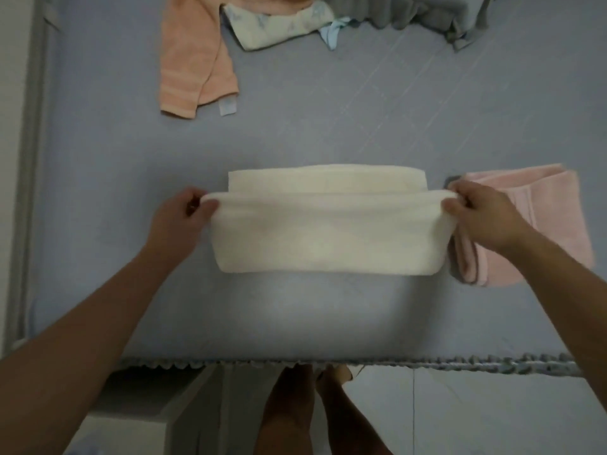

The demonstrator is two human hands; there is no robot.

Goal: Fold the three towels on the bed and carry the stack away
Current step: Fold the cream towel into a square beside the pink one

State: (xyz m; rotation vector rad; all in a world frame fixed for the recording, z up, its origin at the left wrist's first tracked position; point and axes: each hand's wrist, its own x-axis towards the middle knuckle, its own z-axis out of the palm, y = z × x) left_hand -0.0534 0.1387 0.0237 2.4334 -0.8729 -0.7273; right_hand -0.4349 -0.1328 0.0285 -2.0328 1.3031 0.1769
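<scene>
A white towel (pixel 325 234) lies across the middle of the blue-grey bed (pixel 98 178), partly folded, its near layer lifted over the far layer. My left hand (pixel 184 215) pinches the towel's left end. My right hand (pixel 479 211) pinches its right end. A pink towel (pixel 542 224) lies folded just right of the white one, partly under my right wrist. An orange towel (pixel 193 60) lies unfolded at the far side of the bed, left of centre.
Beyond the orange towel lie a pale patterned cloth (pixel 276 24) and a grey bundle (pixel 427 11) along the far edge. The bed's near edge has a ruffled trim (pixel 328 364). My legs and the floor show below it.
</scene>
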